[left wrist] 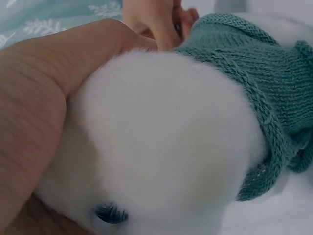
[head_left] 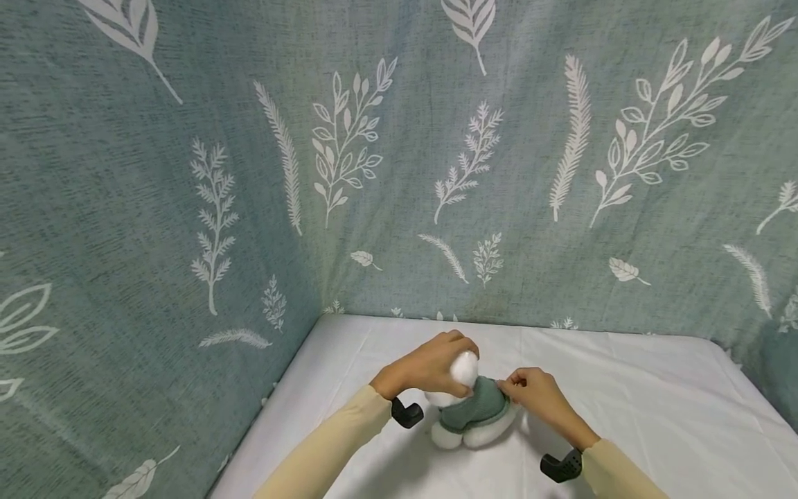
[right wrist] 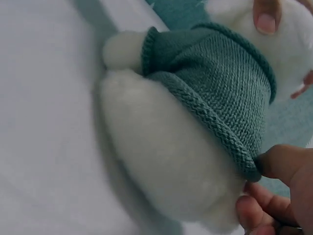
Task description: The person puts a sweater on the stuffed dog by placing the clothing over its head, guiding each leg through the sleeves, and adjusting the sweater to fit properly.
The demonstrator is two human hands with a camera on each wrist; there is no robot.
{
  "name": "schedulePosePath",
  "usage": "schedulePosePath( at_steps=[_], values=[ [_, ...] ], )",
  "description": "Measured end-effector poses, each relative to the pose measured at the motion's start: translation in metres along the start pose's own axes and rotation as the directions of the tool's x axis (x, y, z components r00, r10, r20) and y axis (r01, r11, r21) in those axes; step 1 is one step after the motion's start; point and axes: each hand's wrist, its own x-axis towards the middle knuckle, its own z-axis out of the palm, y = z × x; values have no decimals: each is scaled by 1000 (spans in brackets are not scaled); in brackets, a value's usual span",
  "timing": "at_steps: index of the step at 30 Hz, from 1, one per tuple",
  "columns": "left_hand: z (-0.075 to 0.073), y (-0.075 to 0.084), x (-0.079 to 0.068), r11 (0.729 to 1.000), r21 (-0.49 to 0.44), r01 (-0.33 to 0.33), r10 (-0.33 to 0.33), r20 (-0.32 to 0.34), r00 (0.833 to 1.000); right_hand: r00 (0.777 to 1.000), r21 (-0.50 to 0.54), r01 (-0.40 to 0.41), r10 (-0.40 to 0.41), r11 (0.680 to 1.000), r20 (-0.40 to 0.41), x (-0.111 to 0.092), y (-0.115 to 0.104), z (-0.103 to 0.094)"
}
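Observation:
A white plush toy (head_left: pixel 488 434) in a green knitted sweater (head_left: pixel 483 404) lies on the white-covered surface. My left hand (head_left: pixel 430 365) grips the toy's fluffy head, fingers over the top and thumb along its side; in the left wrist view the head (left wrist: pixel 166 132) fills the middle, with one dark spot low on it. With thumb and fingers, my right hand (head_left: pixel 537 396) pinches the sweater's rolled hem. The right wrist view shows that hem (right wrist: pixel 215 122) running across the plush body (right wrist: pixel 151 142), beside a stubby limb (right wrist: pixel 124 51) poking from the sleeve.
A white sheet (head_left: pixel 630 395) covers the surface beneath the toy. Green fabric with white leaf prints (head_left: pixel 399 173) hangs behind and at the left. Each wrist carries a black device, such as the one on the right wrist (head_left: pixel 561 466).

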Motion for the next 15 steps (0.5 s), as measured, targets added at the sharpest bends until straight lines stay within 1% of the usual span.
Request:
schedulePosePath(
  at_steps=[2, 4, 6, 9, 12, 15],
  values=[
    [0, 2, 0, 1000, 19, -7, 7, 4, 1000, 1000, 4, 18, -18, 1000, 19, 7, 0, 0],
    [0, 4, 1, 999, 39, -13, 12, 4, 1000, 997, 12, 37, -38, 999, 65, 13, 1, -1],
    [1, 6, 0, 998, 62, -19, 19, 0, 1000, 991, 21, 62, -64, 998, 120, 20, 3, -2],
    [2, 8, -1, 996, 90, -25, 27, -12, 1000, 980, 11, 93, -93, 996, 176, 28, 7, -3],
    [3, 8, -1, 994, 103, -32, 34, -17, 999, 975, -21, 98, -92, 995, 201, 33, 13, -2],
    [3, 6, -1, 993, 112, -36, 38, -16, 999, 972, -28, 71, -62, 997, 227, 35, 19, -2]
  ],
)
